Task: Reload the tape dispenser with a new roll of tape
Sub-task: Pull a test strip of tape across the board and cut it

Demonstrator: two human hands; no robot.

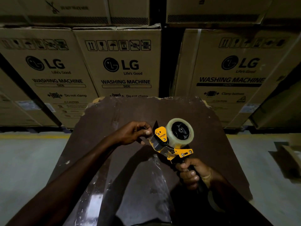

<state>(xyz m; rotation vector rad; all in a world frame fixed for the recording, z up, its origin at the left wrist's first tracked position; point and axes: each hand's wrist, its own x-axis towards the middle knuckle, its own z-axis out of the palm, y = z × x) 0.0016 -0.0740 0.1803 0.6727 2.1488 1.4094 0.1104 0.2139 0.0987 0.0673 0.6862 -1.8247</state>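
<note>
One tape dispenser [169, 144], yellow with a black grip, is held above the brown desk [123, 111], at about four o'clock from the desk's centre. One clear tape roll [180, 132] sits on its black hub. Two hands show: the right hand [191, 174] is wrapped round the grip, the left hand [135, 132] pinches the tape end at the dispenser's nine o'clock. Three cartons [120, 69] at twelve o'clock read "LG", "Life's Good", "WASHING MACHINE".
</note>
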